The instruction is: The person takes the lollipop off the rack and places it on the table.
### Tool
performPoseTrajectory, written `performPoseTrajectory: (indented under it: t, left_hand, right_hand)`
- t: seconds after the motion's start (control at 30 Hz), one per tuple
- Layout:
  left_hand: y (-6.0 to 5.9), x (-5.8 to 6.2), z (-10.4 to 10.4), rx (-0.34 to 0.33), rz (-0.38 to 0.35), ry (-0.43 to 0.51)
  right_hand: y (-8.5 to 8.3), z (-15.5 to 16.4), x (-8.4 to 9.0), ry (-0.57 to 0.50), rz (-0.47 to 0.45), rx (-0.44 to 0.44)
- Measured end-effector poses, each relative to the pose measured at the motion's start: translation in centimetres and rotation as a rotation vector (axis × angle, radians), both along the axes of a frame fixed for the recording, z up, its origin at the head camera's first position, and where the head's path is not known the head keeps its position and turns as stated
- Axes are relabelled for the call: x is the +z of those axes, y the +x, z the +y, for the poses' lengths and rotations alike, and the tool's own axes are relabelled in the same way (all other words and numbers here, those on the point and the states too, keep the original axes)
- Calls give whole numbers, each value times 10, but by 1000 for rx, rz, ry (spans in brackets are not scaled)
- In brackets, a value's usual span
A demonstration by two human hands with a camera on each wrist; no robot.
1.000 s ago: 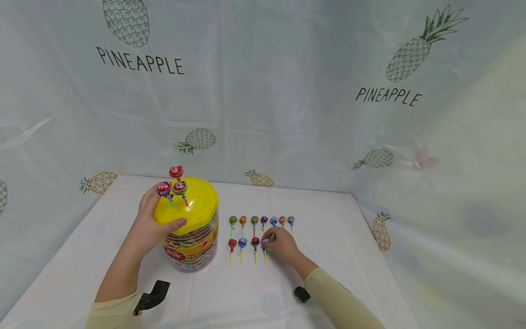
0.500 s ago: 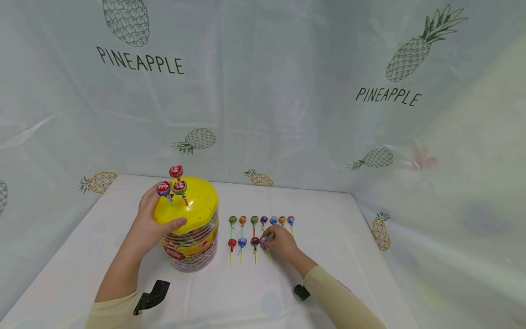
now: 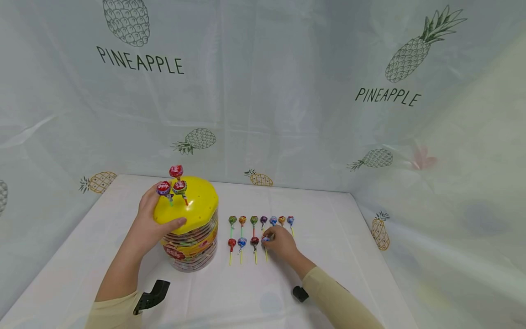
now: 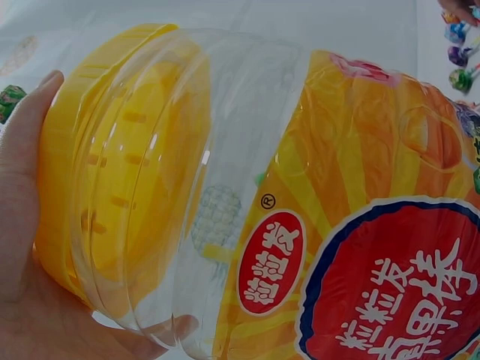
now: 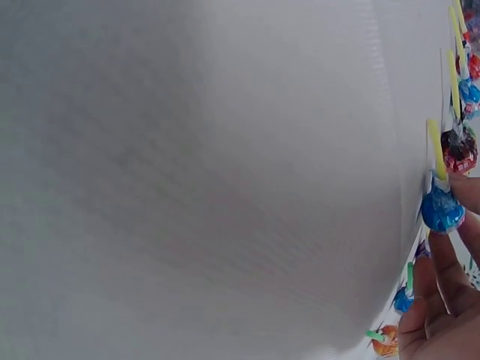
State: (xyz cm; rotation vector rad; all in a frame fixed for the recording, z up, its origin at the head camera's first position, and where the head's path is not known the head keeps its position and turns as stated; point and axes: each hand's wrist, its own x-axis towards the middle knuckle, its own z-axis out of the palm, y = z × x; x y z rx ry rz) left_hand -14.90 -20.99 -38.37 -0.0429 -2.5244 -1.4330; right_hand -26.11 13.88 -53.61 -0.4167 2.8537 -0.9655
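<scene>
A clear plastic candy jar (image 3: 192, 249) with a printed orange and yellow label and a yellow lid (image 3: 201, 198) stands upright on the table's left. My left hand (image 3: 153, 224) grips it at the lid, thumb on top and fingers behind the far side. Three red-topped lollipops (image 3: 176, 171) stand stick-down in the lid. Two rows of wrapped lollipops lie on the table right of the jar. At the front row's right end, my right hand (image 3: 282, 243) pinches a blue lollipop (image 5: 442, 210) by its wrapped head; its yellow stick points toward the table's front.
Close left of the pinched one lies a dark red lollipop (image 3: 255, 241); a purple lollipop (image 3: 264, 220) lies behind it. The back row runs on rightward to a blue lollipop (image 3: 291, 220). A pineapple-print sheet (image 3: 271, 114) hangs behind the white table (image 3: 337, 256).
The blue lollipop's stick swung to the right under my right hand, then back nearly in line with its row. My left hand and the jar have stayed put.
</scene>
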Motion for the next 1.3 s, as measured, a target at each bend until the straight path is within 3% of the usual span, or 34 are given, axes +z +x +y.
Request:
performPoseTrajectory:
  t: [0.17,0.27,0.53,0.7,0.87,1.07,1.3]
  left_hand:
    - [0,1,0,4,-1,-1]
    - [0,1,0,4,-2,-3]
    - [1,2,0,12,-16,-9]
    - [0,1,0,9,-20,-7]
    - [0,0,0,18,-16,-8]
    - [1,-2,1,13,-4,5]
    - [1,-2,1,-2,-2,-5]
  right_hand:
    - [-1,-1,0,-10,-13,3]
    - [0,-3,13,-61,-23,-8]
    - [-2,-16,90,-328,123,25]
    - [-1,-30,124,-446,145,62]
    - [4,-58,153,-558,180,167]
    - [13,-94,169,-573,153,302]
    - [25,-128,182,-646,161,361]
